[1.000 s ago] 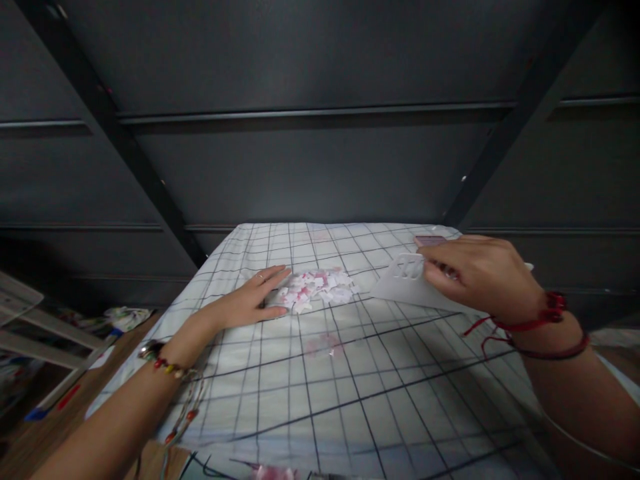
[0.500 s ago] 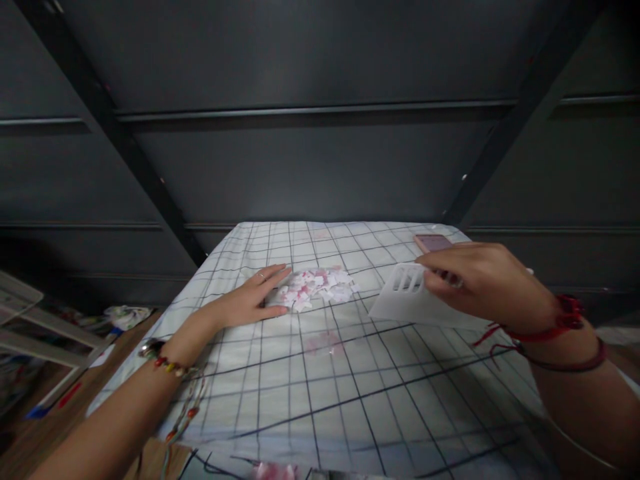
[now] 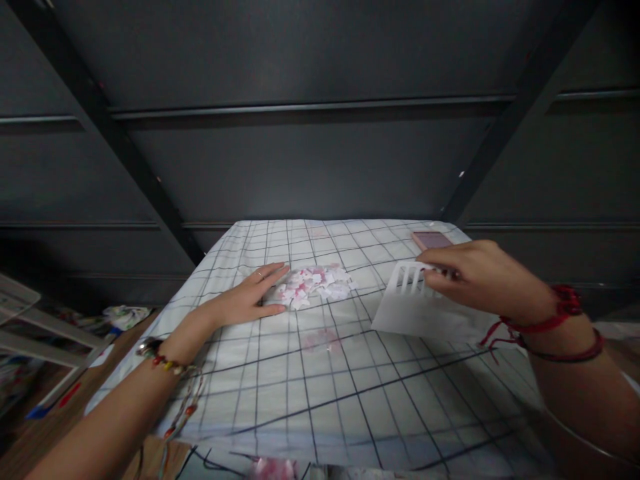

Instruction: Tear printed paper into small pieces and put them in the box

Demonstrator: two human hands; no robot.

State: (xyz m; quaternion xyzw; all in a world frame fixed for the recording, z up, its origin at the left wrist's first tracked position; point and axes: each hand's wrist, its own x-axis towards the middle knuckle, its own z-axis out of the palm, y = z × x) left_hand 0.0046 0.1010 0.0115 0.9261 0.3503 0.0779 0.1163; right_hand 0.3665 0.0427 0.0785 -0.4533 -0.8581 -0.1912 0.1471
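Observation:
My left hand (image 3: 253, 295) lies on the checked cloth with its fingers stretched out. Its fingertips and thumb are at the left edge of a heap of small white and pink paper pieces (image 3: 313, 287), which may be in a clear bag. On the right, my right hand (image 3: 477, 277) pinches the top edge of a white piece with slots (image 3: 415, 313). Whether this is a flat sheet or the side of a container, I cannot tell. A small clear packet with pink in it (image 3: 323, 341) is on the cloth between my hands.
A pink phone (image 3: 431, 240) lies at the table's far right, behind my right hand. The checked tablecloth (image 3: 340, 407) runs back to a dark panelled wall (image 3: 300, 167). At the near edge is another pink packet (image 3: 273, 469). A white frame (image 3: 55, 350) stands at left.
The white slotted piece has tilted, so more of its face and slots shows. My right hand has shifted slightly, still holding it. My left hand keeps its place by the paper pieces.

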